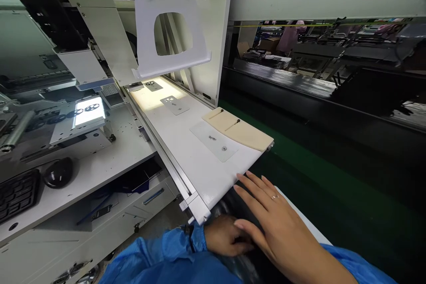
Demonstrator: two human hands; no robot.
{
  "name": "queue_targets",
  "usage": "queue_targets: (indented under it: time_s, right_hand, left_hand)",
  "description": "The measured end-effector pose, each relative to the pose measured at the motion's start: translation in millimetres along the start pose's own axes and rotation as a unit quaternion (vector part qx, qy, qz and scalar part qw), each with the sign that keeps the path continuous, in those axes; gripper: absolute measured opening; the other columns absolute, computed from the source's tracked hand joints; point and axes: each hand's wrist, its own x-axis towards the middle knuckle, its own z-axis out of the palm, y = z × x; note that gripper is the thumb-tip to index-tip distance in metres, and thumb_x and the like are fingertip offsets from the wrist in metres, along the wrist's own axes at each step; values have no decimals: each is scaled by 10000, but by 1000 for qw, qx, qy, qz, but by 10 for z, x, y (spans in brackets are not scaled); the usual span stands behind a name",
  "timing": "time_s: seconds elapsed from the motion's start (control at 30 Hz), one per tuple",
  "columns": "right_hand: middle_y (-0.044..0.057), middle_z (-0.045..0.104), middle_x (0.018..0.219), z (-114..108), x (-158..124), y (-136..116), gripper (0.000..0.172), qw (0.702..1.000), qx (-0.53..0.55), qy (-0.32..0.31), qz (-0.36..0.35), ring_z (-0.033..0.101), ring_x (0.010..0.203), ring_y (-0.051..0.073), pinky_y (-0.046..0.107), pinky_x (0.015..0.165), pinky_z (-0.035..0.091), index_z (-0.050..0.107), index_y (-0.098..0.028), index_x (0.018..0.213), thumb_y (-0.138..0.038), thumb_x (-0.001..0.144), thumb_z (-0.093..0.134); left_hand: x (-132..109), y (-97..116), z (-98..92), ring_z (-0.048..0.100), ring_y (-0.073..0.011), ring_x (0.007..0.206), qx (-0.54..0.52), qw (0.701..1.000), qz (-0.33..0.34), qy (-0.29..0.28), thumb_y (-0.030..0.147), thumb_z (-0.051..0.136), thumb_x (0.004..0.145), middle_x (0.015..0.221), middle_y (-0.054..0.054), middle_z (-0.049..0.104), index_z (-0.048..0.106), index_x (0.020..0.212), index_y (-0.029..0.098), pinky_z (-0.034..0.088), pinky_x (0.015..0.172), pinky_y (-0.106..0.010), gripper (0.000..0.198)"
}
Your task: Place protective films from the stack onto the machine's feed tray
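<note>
Sheet [214, 143] lies beyond the released right grip [274, 215]; contents of curled left grip [224, 235] unclear.

Two hands [279, 217], one mouse [58, 172], one keyboard [20, 193], one beige plate [253, 136] and two fasteners [238, 121] are seen; on one belt [186, 177], three printed sheets [203, 136] are counted, perhaps four in the glare.

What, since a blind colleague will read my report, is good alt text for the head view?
A person's open right hand is at the near end of a white conveyor belt, the left hand beside it. Thin printed panels lie along the belt, one beside a cream plate; a keyboard and computer mouse sit at left.
</note>
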Motion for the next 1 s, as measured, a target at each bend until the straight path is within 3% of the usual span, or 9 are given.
queue_targets:
  time_s: [0.17,0.3,0.43,0.67,1.0]
  right_hand:
    - [113,675,1276,-15,-456,154,394,997,8,4,74,616,1212,264,414,929,596,684,-158,1206,-385,1010,428]
    - [84,690,1252,-1,-654,197,401,993,29,-13,118,647,1164,258,399,917,605,685,-203,1229,-415,1010,424]
    - [83,712,1203,-20,-765,203,440,991,18,6,131,679,1102,243,358,869,620,699,-169,1189,-419,1024,378]
    - [86,759,1042,-26,-910,291,574,991,-82,30,106,733,933,239,305,630,639,745,-122,1032,-423,1044,256]
    - [140,757,974,35,-1068,378,613,985,-106,31,135,744,815,237,312,578,633,757,-108,953,-406,1035,228]
  left_hand:
    - [2,26,-39,694,-145,764,16,1000,5,0,292,676,915,809,-20,746,713,920,161,495,707,-211,136]
    - [2,20,-39,692,-144,754,21,1000,11,1,298,664,926,772,-20,730,701,913,157,494,721,-213,146]
    - [-4,13,-18,692,-140,758,23,1000,7,3,305,651,936,772,-23,725,696,921,156,494,739,-206,156]
    - [13,6,8,678,-129,733,33,999,0,5,306,650,933,764,-26,727,693,902,157,489,718,-195,158]
    - [9,-23,47,665,-134,685,40,999,5,19,300,636,930,705,-23,705,684,878,151,485,682,-203,164]
